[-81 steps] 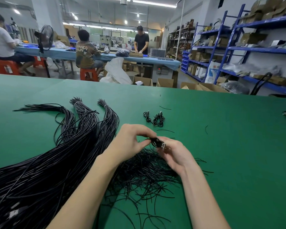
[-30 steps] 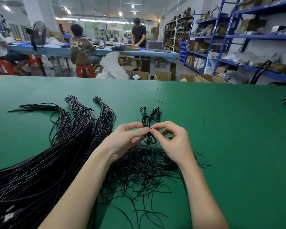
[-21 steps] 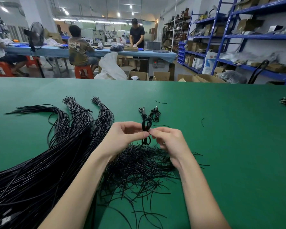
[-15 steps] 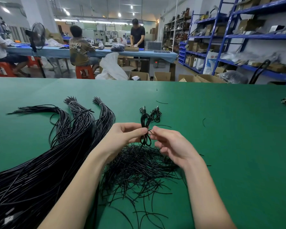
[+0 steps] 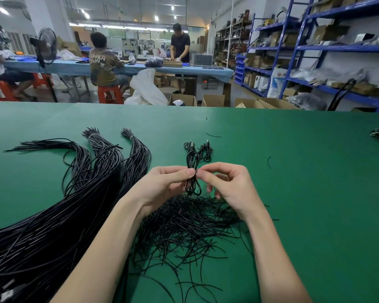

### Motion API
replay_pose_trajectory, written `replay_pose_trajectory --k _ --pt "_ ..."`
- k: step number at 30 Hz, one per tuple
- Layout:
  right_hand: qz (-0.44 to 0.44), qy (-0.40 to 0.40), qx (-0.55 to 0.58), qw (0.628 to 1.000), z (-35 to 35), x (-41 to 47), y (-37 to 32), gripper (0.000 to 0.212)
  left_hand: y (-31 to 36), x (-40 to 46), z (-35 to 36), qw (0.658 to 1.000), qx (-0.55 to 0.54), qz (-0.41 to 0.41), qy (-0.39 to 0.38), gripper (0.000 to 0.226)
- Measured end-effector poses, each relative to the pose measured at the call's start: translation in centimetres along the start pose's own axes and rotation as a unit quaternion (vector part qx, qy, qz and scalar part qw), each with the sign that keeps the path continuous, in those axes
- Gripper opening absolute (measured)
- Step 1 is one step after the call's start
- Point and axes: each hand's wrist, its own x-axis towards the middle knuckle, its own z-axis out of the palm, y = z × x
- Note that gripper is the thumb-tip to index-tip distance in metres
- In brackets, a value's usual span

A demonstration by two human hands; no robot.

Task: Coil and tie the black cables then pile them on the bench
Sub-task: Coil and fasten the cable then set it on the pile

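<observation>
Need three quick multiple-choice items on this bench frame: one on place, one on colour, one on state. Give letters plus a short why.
1. Where does the heap of short ties lie?
A. under the hands
B. on a blue shelf
C. in a box

2. What colour is the bench?
A. blue
B. green
C. grey

3. What is the left hand doing?
A. lying flat
B. pinching the coiled cable
C. pointing

Key: 1 A, the heap lies directly beneath both wrists; 2 B, the surface is green; 3 B, thumb and finger pinch the coil's middle, with the right hand at the same spot.
</observation>
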Motion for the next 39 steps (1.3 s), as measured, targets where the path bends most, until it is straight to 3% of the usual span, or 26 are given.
replay_pose_trajectory --k 3,8,10,12,13,15,17,19,21,23,24,26,28,33,39 --pt "-0.011 0.066 0.006 0.998 0.9 0.2 0.5 0.005 -0.2 0.2 0.5 0.998 -0.017 0.043 0.035 0.037" --pt "0.143 0.097 0.176 0.969 1.8 0.5 0.8 0.015 -1.0 0.2 1.3 0.962 0.139 0.211 0.106 0.024" --pt "0.196 0.088 0.212 0.953 1.6 0.8 1.0 0.013 -1.3 0.2 1.0 0.895 0.281 0.325 0.118 0.022" --pt "0.24 0.074 0.215 0.944 1.1 0.8 1.4 0.01 -1.5 0.4 0.5 0.773 0.442 0.445 0.097 0.023" --pt "0.258 0.06 0.214 0.94 0.9 0.8 1.5 0.006 -1.5 0.5 0.2 0.728 0.485 0.478 0.083 0.024" --pt "0.276 0.032 0.246 0.929 0.5 0.6 1.7 0.013 -1.6 0.6 0.0 0.702 0.511 0.492 0.061 0.025" --pt "0.257 0.031 0.276 0.925 0.4 0.6 1.8 0.028 -1.7 0.7 0.2 0.714 0.51 0.474 0.077 0.027" --pt "0.205 0.064 0.254 0.943 0.4 0.6 1.7 0.03 -1.9 0.9 0.6 0.755 0.49 0.404 0.163 0.028" --pt "0.141 0.105 0.189 0.966 0.6 0.7 1.6 0.012 -1.5 0.9 0.8 0.851 0.403 0.244 0.234 0.021" --pt "0.087 0.119 0.126 0.981 0.6 0.7 1.7 0.002 -0.9 0.8 1.0 0.961 0.21 0.04 0.175 0.025" --pt "0.067 0.116 0.101 0.986 0.6 0.7 1.8 0.002 -0.7 0.7 0.9 0.984 0.126 -0.024 0.123 0.03" --pt "0.044 0.096 0.062 0.993 0.7 0.5 1.9 0.009 -0.6 0.4 0.8 0.996 0.052 -0.056 0.041 0.029" --pt "0.041 0.082 0.054 0.994 0.8 0.3 2.1 0.011 -0.7 0.2 1.1 0.998 0.038 -0.043 0.006 0.025" --pt "-0.004 0.084 -0.011 0.996 0.6 0.5 2.4 0.006 -0.5 0.3 1.3 0.997 -0.009 -0.038 0.064 0.021" --pt "-0.025 0.082 -0.003 0.996 0.4 0.5 2.6 0.005 -0.5 0.1 1.6 0.998 -0.011 -0.011 0.059 0.031"
